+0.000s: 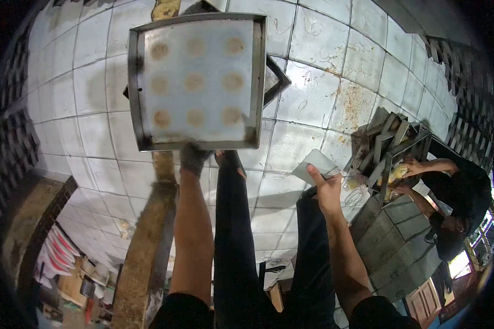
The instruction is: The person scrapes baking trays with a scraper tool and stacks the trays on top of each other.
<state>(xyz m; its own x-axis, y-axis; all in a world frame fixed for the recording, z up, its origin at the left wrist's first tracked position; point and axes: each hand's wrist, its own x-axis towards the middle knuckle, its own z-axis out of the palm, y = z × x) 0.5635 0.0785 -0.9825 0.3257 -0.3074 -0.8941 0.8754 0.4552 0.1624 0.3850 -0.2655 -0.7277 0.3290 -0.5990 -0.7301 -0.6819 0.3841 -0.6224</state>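
Left hand (193, 159) holds a tray (257, 82) overlapping a skewed, dark-rimmed frame (282, 82).

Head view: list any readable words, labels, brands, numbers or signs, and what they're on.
No readable text anywhere.
Tray: round brown marks only, no lettering.
Flat scraper in the right hand: no marking visible.
White tiles: faint curly marks, not legible as letters.
Red-and-white items, lower left: too small and blurred to tell.
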